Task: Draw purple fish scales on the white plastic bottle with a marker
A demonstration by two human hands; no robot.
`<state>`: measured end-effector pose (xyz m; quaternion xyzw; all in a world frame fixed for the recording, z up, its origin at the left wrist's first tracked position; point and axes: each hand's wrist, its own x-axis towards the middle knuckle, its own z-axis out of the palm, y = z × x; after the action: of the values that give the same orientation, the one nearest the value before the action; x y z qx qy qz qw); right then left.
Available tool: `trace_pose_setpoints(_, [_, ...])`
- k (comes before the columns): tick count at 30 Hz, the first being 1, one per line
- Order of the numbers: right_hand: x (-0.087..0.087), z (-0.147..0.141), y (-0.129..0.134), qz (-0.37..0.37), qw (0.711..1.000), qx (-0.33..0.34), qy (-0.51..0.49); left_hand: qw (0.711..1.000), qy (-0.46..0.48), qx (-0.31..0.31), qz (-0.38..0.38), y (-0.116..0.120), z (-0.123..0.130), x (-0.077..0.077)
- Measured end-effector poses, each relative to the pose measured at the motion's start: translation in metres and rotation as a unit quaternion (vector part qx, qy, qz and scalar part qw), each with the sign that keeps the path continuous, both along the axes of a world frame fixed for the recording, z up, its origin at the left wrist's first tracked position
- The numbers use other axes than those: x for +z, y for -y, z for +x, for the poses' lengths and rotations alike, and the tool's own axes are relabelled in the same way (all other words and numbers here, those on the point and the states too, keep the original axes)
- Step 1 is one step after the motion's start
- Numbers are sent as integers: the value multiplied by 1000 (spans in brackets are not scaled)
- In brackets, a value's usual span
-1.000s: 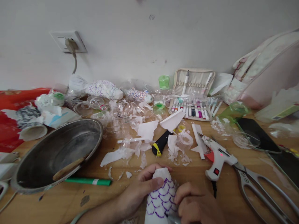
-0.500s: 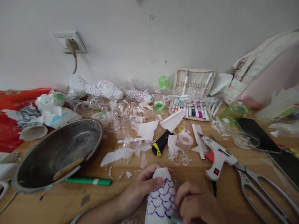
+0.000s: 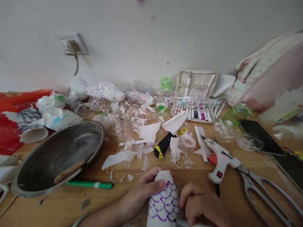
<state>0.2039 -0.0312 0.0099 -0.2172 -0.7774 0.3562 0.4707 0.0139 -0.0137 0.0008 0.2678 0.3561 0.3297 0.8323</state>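
A white paper-covered piece (image 3: 163,205) with purple scale lines stands at the bottom centre, its lower end cut off by the frame. My left hand (image 3: 149,186) is closed round its narrow top, the thumb on the front. At its right side is my right hand (image 3: 201,203), fingers curled round a pen (image 3: 186,223) that shows only in part; its dark tip is at the piece's lower right. Purple-scaled fish (image 3: 105,90) and a smaller patterned fish (image 3: 140,97) lie at the back.
A metal basin (image 3: 98,138) and green marker (image 3: 104,185) are left. White scraps (image 3: 149,131) and a black-yellow cutter (image 3: 163,148) lie ahead. At right are a glue gun (image 3: 224,162), scissors (image 3: 255,186) and phone (image 3: 262,137); behind, a marker case (image 3: 196,75) and backpack (image 3: 272,72).
My right hand has shifted slightly to the right with the pen, and the tip now sits further right on the piece. My left hand keeps its hold.
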Motion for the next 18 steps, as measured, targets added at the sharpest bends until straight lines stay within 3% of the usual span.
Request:
trace_pose_setpoints(3, [0, -1, 0, -4, 999, -36, -10, 1000, -2, -5, 4, 0, -1, -2])
trace_pose_setpoints(10, [0, -2, 1, -13, 999, -38, -15, 1000, 0, -11, 4, 1, -2, -4])
trace_pose_setpoints(18, [15, -7, -6, -12, 997, -72, 32, 1000, -2, -3, -13, 3, -1, 1])
